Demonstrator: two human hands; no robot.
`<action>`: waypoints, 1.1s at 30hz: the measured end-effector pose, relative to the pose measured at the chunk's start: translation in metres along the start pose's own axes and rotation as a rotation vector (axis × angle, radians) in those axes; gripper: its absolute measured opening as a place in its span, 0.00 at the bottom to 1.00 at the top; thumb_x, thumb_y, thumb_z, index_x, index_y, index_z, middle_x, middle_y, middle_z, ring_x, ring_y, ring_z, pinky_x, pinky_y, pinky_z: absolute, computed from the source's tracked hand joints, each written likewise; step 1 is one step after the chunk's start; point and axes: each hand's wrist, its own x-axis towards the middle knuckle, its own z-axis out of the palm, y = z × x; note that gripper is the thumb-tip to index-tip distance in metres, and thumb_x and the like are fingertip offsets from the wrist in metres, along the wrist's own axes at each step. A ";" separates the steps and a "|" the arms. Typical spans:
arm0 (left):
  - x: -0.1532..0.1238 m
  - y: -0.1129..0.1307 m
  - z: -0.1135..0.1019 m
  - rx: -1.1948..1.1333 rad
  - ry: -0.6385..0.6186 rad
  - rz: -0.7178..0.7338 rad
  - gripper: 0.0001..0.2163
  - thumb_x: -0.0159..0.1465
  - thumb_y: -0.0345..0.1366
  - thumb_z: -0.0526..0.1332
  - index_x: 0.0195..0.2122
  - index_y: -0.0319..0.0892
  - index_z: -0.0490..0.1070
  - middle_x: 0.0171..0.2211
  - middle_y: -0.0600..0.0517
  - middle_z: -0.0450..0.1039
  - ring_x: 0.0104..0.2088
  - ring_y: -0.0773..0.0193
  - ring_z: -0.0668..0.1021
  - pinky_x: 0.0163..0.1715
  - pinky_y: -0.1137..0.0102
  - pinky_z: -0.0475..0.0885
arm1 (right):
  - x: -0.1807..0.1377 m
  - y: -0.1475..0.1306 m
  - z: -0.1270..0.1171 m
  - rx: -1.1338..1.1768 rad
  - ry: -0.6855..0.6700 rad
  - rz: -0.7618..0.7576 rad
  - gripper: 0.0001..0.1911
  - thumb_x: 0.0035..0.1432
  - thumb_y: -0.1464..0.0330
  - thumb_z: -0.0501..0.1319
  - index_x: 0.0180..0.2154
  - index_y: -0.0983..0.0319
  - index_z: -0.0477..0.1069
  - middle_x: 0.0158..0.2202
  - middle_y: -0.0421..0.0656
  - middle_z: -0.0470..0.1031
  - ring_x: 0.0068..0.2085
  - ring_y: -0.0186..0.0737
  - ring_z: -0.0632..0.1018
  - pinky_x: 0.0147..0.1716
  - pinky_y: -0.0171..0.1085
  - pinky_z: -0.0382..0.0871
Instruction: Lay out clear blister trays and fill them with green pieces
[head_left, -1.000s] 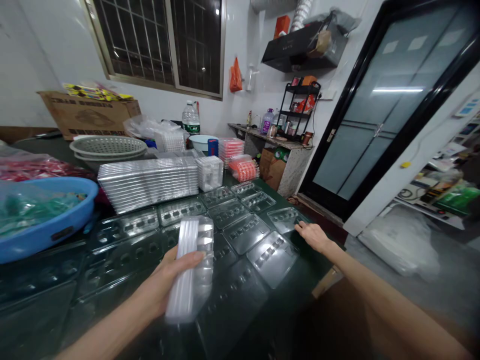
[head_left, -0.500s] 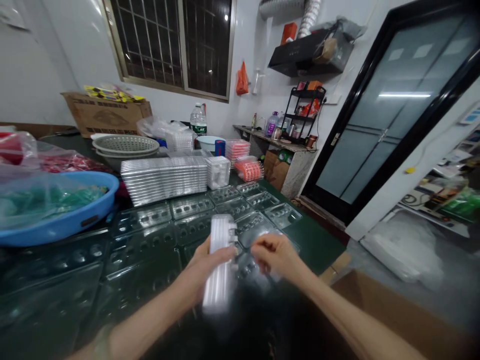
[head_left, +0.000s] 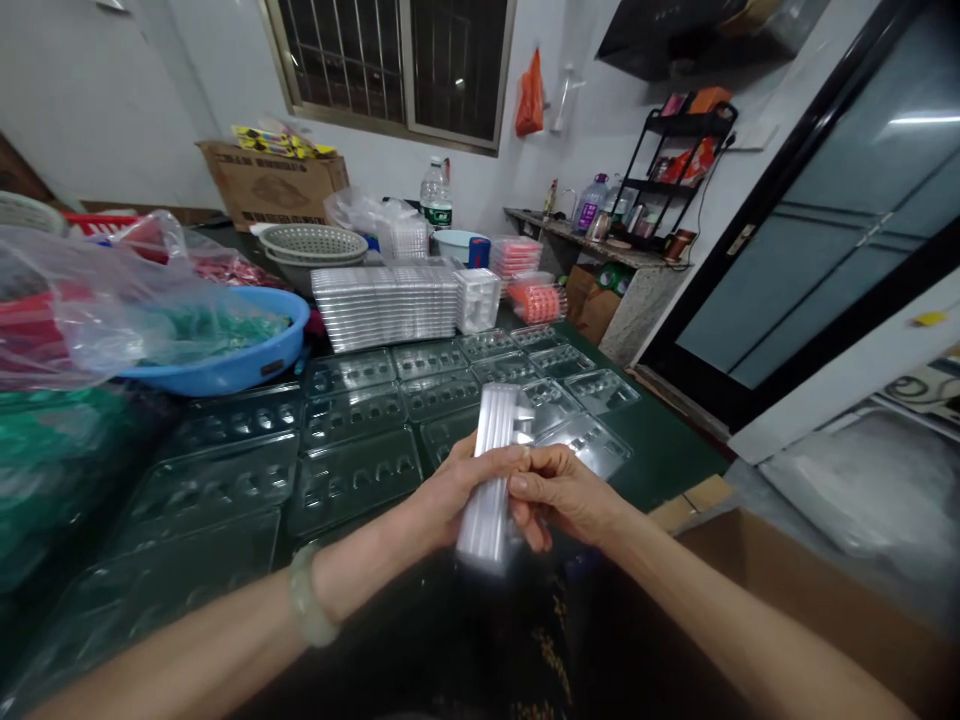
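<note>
My left hand is closed round a stack of clear plastic blister trays, held on edge above the near side of the table. At the stack's right side, my right hand has its thumb and fingers pinched together against the trays; whether a single tray is between them is hidden. Beyond the hands, clear blister trays lie flat in rows on the dark green tabletop. A pale bangle circles my left wrist.
A tall pile of stacked trays stands behind the rows. To the left sit a blue basin with green contents and a clear plastic bag. An open cardboard box is at the right, below the table edge.
My right hand has come left and now touches the tray stack, where before there was a gap. The camera view has turned left and tilted down.
</note>
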 end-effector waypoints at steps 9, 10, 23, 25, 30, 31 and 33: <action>0.002 -0.003 0.006 0.004 0.012 -0.032 0.11 0.57 0.39 0.57 0.27 0.34 0.68 0.14 0.46 0.72 0.20 0.54 0.77 0.26 0.61 0.71 | -0.007 0.004 -0.007 0.041 -0.030 0.029 0.14 0.54 0.64 0.59 0.23 0.67 0.68 0.16 0.37 0.70 0.15 0.28 0.71 0.12 0.25 0.62; 0.003 -0.004 0.006 0.004 0.000 -0.038 0.12 0.58 0.40 0.57 0.27 0.34 0.68 0.15 0.45 0.72 0.20 0.54 0.77 0.26 0.61 0.71 | -0.008 0.005 -0.008 0.048 -0.025 0.029 0.14 0.54 0.63 0.60 0.23 0.67 0.68 0.16 0.37 0.70 0.15 0.28 0.71 0.12 0.25 0.62; 0.034 -0.007 0.010 0.119 0.192 0.076 0.20 0.50 0.38 0.66 0.43 0.38 0.66 0.17 0.54 0.70 0.18 0.61 0.75 0.20 0.68 0.70 | -0.011 0.010 -0.020 0.037 0.259 -0.126 0.10 0.50 0.64 0.62 0.27 0.64 0.66 0.19 0.35 0.69 0.15 0.27 0.68 0.10 0.25 0.55; 0.039 -0.009 0.012 0.091 0.149 0.023 0.18 0.51 0.39 0.64 0.41 0.36 0.67 0.14 0.54 0.68 0.15 0.59 0.74 0.18 0.67 0.69 | -0.008 0.017 -0.026 0.175 0.212 -0.119 0.12 0.49 0.63 0.63 0.25 0.65 0.65 0.17 0.35 0.68 0.13 0.26 0.67 0.08 0.25 0.54; 0.043 -0.015 0.015 0.017 0.082 -0.046 0.14 0.54 0.39 0.62 0.37 0.35 0.67 0.16 0.50 0.71 0.15 0.58 0.75 0.18 0.65 0.69 | -0.010 0.026 -0.033 0.218 0.218 -0.140 0.11 0.48 0.65 0.65 0.26 0.66 0.66 0.17 0.35 0.69 0.13 0.26 0.67 0.08 0.24 0.56; 0.042 -0.015 0.015 0.013 0.077 -0.056 0.14 0.53 0.39 0.62 0.37 0.35 0.67 0.16 0.50 0.71 0.16 0.58 0.75 0.18 0.65 0.70 | -0.012 0.025 -0.033 0.213 0.223 -0.137 0.11 0.47 0.65 0.65 0.26 0.66 0.66 0.17 0.35 0.69 0.13 0.26 0.68 0.08 0.24 0.56; 0.041 -0.015 0.016 0.011 0.081 -0.079 0.14 0.52 0.40 0.63 0.35 0.35 0.67 0.16 0.49 0.71 0.17 0.58 0.75 0.20 0.65 0.70 | -0.016 0.023 -0.033 0.204 0.220 -0.125 0.11 0.47 0.65 0.66 0.26 0.66 0.66 0.17 0.35 0.69 0.13 0.27 0.68 0.08 0.25 0.58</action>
